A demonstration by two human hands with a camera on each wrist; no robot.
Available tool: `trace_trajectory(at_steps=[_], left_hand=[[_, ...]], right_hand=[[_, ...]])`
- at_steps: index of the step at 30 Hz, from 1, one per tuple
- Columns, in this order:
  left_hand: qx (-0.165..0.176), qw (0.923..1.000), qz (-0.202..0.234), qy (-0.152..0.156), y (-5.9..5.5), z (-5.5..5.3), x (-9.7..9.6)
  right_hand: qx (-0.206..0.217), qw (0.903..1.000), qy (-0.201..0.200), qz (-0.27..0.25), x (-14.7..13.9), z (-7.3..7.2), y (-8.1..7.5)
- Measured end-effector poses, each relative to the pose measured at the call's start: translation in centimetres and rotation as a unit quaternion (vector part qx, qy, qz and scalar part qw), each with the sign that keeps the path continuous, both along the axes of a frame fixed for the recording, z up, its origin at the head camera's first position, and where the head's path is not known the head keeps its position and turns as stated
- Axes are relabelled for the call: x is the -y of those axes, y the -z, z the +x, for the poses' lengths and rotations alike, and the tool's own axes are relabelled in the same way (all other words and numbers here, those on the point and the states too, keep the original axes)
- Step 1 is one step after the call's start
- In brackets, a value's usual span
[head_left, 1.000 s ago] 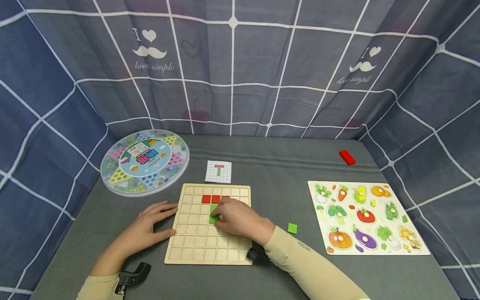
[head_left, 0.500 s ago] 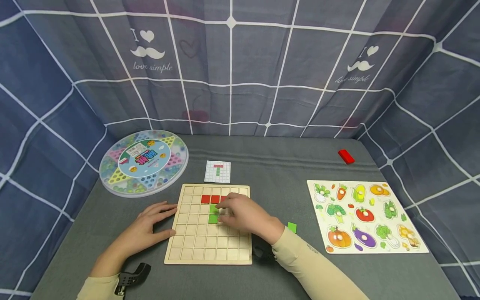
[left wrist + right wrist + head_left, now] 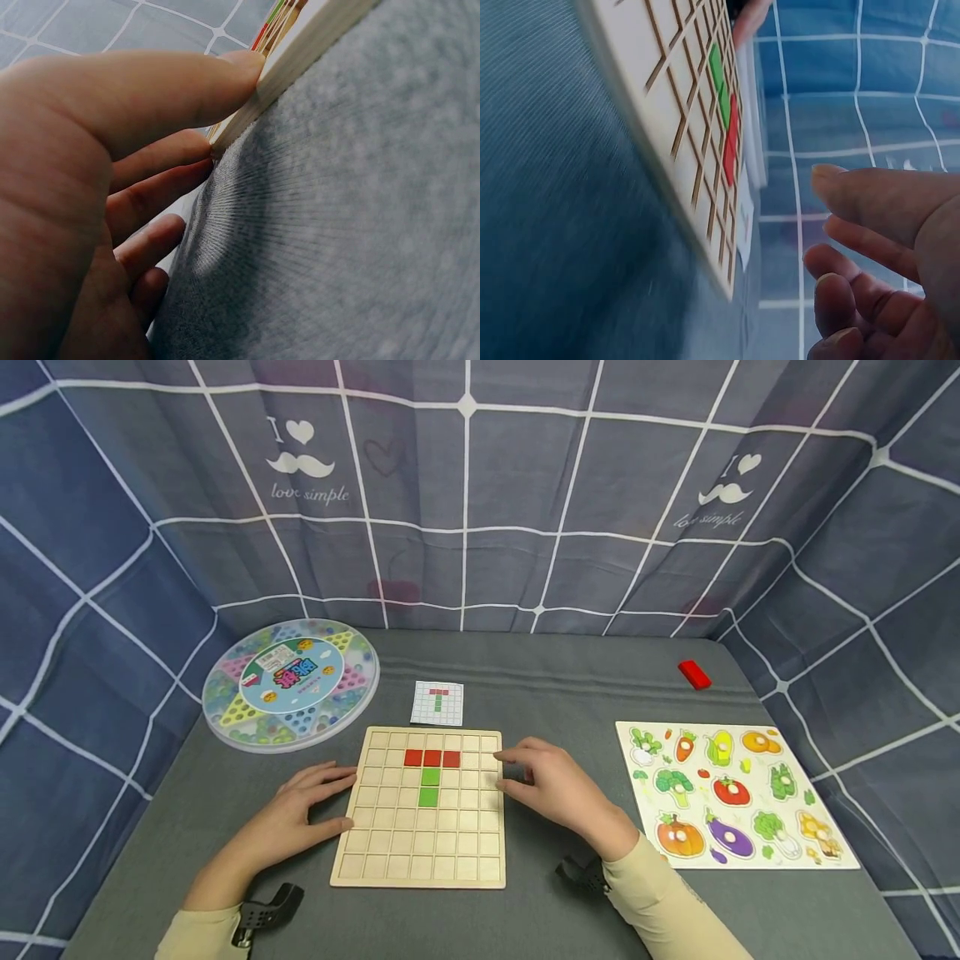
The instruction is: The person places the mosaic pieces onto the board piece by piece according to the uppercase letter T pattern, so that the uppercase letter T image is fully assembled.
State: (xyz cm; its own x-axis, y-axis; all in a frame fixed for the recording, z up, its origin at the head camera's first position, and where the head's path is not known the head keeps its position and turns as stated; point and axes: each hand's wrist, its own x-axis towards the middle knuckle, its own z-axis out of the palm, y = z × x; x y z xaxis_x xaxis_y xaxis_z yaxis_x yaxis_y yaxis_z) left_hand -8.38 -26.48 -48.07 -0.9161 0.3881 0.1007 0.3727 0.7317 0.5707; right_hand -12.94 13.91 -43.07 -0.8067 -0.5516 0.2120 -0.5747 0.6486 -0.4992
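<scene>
A wooden grid board [image 3: 405, 845] lies flat on the grey cloth. Three red square tiles [image 3: 432, 758] form a row in its upper part, with two green square tiles [image 3: 429, 797] stacked below the middle one, making a T shape. My left hand [image 3: 300, 814] touches the board's left edge with thumb and fingertips; the left wrist view shows the thumb [image 3: 232, 79] against the wooden rim. My right hand [image 3: 558, 785] is at the board's right edge, fingers loosely bent with nothing between them. In the right wrist view its fingers [image 3: 874, 199] stand apart from the board.
Behind the board lies a small card [image 3: 437, 717] printed with a red and green T. A round marble game box [image 3: 352, 710] is at left. To the right are a vegetable peg puzzle [image 3: 817, 843] and a red block [image 3: 694, 675].
My right hand has let go of the lower green tile and moved right, off the tiles to the board's edge. The loose green tile on the cloth is now hidden. My left hand stays put.
</scene>
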Motion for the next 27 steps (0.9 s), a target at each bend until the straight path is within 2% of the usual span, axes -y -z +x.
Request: trace_trajectory(at_steps=[7,13,27], left_hand=[[0.002,1.0000,-0.001,0.001,0.1,-0.1,0.0],[0.003,1.0000,0.001,0.001,-0.1,0.0,0.0],[0.000,1.0000,0.000,0.001,0.2,0.0,0.1]], right_hand=[[0.022,0.9980,0.059,-0.009,-3.6,1.2,0.2],[0.035,0.9951,0.092,-0.013,-6.2,2.3,0.6],[0.062,0.9877,0.143,0.001,-9.8,4.5,2.0]])
